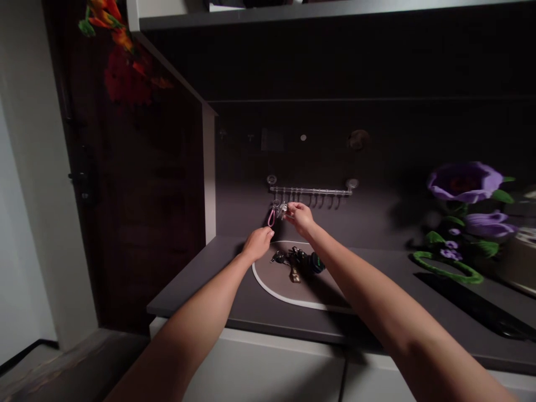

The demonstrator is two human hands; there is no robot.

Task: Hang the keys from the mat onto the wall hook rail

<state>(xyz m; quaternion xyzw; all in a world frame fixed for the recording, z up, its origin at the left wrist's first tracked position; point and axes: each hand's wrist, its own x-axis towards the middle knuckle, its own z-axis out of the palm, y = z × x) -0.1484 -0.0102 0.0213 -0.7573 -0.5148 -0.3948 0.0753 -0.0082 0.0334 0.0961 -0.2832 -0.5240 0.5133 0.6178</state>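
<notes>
A pink strap loop [272,216] with a metal ring [276,204] hangs below the left end of the clear hook rail [310,191]. My left hand [258,244] is closed just under the loop; whether it grips the loop's lower end is hard to see. In the pinched fingers of my right hand [300,216] is a small shiny silvery piece [282,210], right beside the ring. Beneath both hands, a round-ended mat [278,287] with a white border carries a heap of dark keys and key chains [296,255], including a gold-coloured tag [295,273].
Purple artificial flowers [464,181], a green ring-shaped piece [448,268] and a long black object [473,304] occupy the counter's right side. Overhead runs a dark cabinet [335,56]. A dark door [146,223] stands at left, orange flowers [121,38] hanging before it.
</notes>
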